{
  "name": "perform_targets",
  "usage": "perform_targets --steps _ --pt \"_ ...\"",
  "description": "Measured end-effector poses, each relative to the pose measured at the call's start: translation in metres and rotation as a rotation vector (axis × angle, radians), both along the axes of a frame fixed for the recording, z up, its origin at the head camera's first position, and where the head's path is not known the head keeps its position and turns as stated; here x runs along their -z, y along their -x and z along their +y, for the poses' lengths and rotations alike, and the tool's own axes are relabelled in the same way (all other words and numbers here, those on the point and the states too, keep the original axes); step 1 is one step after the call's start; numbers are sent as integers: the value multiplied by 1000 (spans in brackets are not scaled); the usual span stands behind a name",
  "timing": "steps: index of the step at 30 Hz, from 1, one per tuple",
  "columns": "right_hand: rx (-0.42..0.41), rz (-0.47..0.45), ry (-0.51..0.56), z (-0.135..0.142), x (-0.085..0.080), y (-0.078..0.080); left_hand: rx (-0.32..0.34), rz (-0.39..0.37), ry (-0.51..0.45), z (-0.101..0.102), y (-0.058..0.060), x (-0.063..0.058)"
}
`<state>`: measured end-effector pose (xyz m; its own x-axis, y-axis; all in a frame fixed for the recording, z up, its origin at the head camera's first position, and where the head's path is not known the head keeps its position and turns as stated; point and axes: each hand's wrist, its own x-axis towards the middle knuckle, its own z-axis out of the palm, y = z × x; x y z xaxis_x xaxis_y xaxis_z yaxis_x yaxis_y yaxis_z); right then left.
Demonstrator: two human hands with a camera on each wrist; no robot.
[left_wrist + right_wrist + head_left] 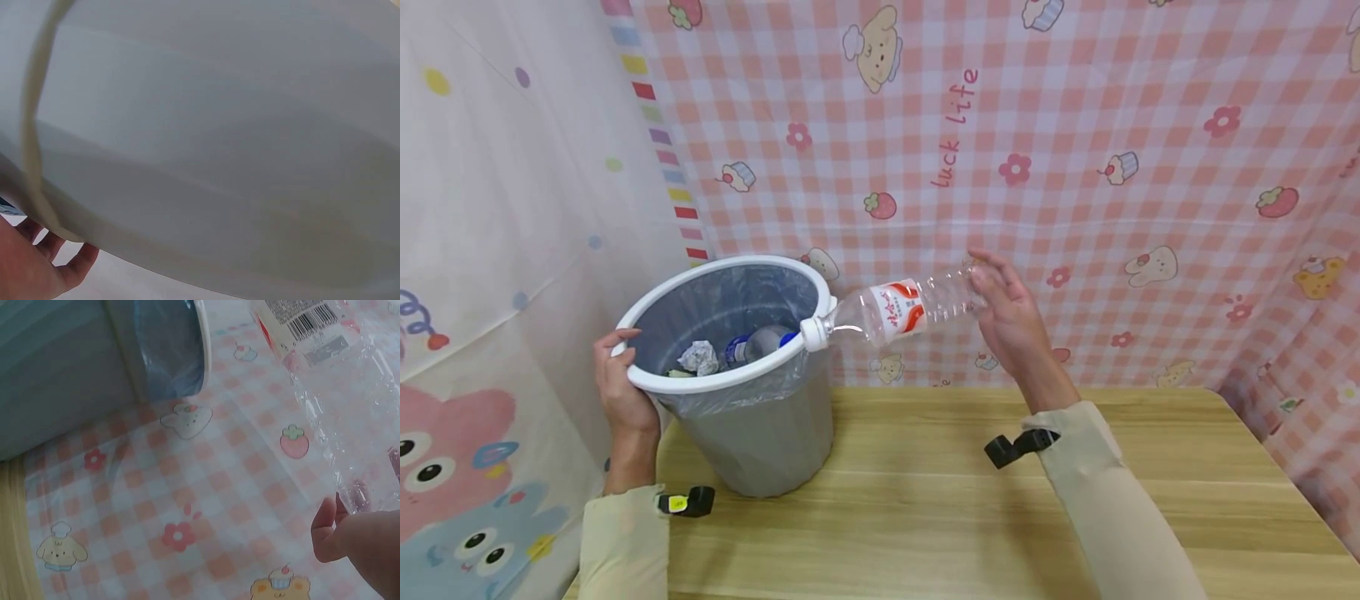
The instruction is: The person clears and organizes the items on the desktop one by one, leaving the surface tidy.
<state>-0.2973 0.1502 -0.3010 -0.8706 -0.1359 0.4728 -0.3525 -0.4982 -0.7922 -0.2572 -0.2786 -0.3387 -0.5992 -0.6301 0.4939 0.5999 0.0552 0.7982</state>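
At the left of the head view stands a grey trash bin (767, 454) with a white rim, lined with a translucent bag. My left hand (625, 392) grips the rim's left side; in the left wrist view its fingers (81, 262) curl at the edge. My right hand (1011, 317) holds a clear plastic bottle (895, 312) by its base end. The bottle lies nearly level, its white cap (813, 333) at the bin's right rim. Whether cap and rim touch, I cannot tell. Inside the bin are a crumpled ball (700, 357) and a blue-capped bottle (765, 342).
The bin stands on a wooden table (925, 517), toward its left side. Behind the table hangs a pink checked cloth (1075, 250) with cartoon prints. A white printed cloth (535, 250) hangs on the left.
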Motion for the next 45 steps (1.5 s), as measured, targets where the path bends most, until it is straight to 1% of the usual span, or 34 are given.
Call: perform_targets --steps 6,11,15,18,25,28,31,34,39,42,45 --pt "50 -19 15 -13 -10 1 3 0 5 0 1 0" --pt "116 -23 -4 -29 -17 4 2 7 9 0 1 1" --pt "159 -44 -18 -42 -21 6 12 7 2 -1 1 1" --pt "188 -73 -41 -53 -24 6 13 -3 9 0 1 1" --pt "255 -83 -65 -74 -33 6 8 -4 2 0 0 2" --pt "269 -98 -89 -81 -36 6 6 -3 5 0 0 2" --pt "285 -110 -140 -89 -38 5 4 -6 11 0 0 1" --pt "326 -104 -179 -99 -39 6 1 -14 20 0 0 1" --pt "388 -55 -215 -118 -39 8 9 1 4 0 0 1" --pt "410 -32 -245 -130 -39 9 10 -6 6 0 0 1" --pt "428 -25 -298 -140 -37 8 20 -5 2 0 0 1"
